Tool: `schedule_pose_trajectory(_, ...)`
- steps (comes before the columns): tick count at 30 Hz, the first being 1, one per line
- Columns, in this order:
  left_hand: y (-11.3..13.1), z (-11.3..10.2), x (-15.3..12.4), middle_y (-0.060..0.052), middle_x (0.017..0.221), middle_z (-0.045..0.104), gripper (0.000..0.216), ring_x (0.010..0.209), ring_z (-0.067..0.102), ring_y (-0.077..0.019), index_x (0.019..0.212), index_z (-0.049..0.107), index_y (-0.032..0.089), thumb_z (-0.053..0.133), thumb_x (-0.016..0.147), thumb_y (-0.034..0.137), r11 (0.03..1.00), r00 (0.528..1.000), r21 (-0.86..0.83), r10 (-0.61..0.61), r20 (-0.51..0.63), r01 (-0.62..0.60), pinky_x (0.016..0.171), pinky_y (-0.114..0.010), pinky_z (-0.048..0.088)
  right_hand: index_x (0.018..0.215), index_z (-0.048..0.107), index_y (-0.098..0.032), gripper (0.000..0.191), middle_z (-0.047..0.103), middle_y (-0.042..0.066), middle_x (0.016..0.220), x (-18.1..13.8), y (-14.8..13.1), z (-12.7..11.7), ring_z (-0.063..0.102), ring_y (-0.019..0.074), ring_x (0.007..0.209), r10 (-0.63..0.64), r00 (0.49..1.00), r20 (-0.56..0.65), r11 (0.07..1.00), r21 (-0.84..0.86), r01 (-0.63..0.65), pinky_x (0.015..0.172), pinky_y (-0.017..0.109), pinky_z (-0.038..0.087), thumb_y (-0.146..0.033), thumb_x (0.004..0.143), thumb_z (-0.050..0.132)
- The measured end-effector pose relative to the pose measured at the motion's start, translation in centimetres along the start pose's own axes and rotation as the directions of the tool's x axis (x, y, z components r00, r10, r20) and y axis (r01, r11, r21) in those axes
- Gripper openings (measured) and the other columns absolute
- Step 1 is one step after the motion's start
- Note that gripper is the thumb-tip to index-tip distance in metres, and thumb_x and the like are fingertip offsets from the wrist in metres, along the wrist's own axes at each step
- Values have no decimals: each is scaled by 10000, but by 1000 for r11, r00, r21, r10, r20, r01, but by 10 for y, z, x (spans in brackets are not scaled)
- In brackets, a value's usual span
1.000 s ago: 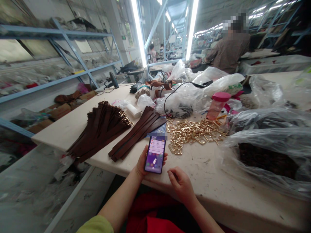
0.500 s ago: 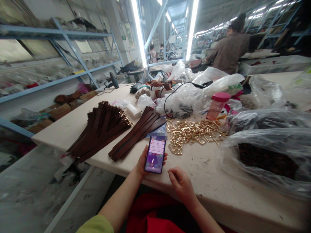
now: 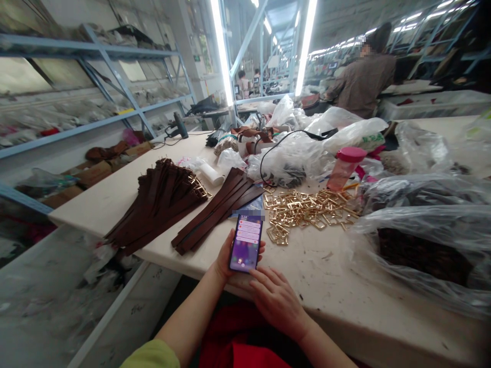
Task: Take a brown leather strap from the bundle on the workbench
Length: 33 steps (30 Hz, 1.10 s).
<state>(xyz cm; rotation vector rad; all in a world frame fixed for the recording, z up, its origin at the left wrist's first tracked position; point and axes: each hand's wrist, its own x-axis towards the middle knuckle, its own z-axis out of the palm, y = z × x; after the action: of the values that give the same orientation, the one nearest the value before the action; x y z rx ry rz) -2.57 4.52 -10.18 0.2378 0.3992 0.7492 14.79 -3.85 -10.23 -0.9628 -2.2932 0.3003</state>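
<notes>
The phone [image 3: 246, 242] sits low in the middle of the frame, at the near edge of the bench [image 3: 330, 276]. The left hand [image 3: 224, 258] holds it from below and from the left side, with the fingers wrapped around its back and edges. The screen faces up and is lit. The phone's long side runs up and down in the frame, tipped a little to the right at the top.

The right hand [image 3: 276, 299] lies just below and to the right of the phone. Its fingers [image 3: 261, 278] are spread flat and loose, and they hold nothing. The fingertips reach up to the bottom corner of the phone, touching it or just beside it; I cannot tell which. So the phone lies up and to the left of the right hand, and nothing stands between them.

Just above the phone are some long brown straps [image 3: 215, 212], lying slanted toward the upper right. A bigger pile of brown straps [image 3: 157, 204] is to the left of them. To the right of the phone's top is a heap of gold buckles [image 3: 307, 209]. Behind the buckles stands a pink-lidded bottle [image 3: 343, 166]. Clear plastic bags [image 3: 418, 245] fill the right side. At the upper right, another person [image 3: 364, 76] stands well apart.
</notes>
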Motion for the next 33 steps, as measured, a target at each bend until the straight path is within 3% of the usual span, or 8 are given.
schedule_pose_trajectory(18, 4, -2, 3, -225, 1197, 531, 816, 1037, 552, -279, 1273, 380, 7, 274, 800, 663, 999, 1000, -43, -18, -9, 18, 937, -393, 343, 1124, 519, -174, 425, 480, 101, 1303, 10, 4, 10, 341, 267, 1255, -70, 997, 35, 995, 68, 68, 1016, 460, 279, -294, 716, 529)
schedule_pose_trajectory(33, 3, -2, 6, -222, 1202, 529, 804, 1041, 551, -275, 1272, 384, 11, 287, 802, 656, 1000, 999, -18, -13, -38, 12, 926, -380, 356, 1098, 536, -191, 395, 481, 73, 1308, 10, 7, 7, 331, 265, 1261, -54, 997, 48, 996, 74, 50, 1033, 454, 251, -320, 724, 528)
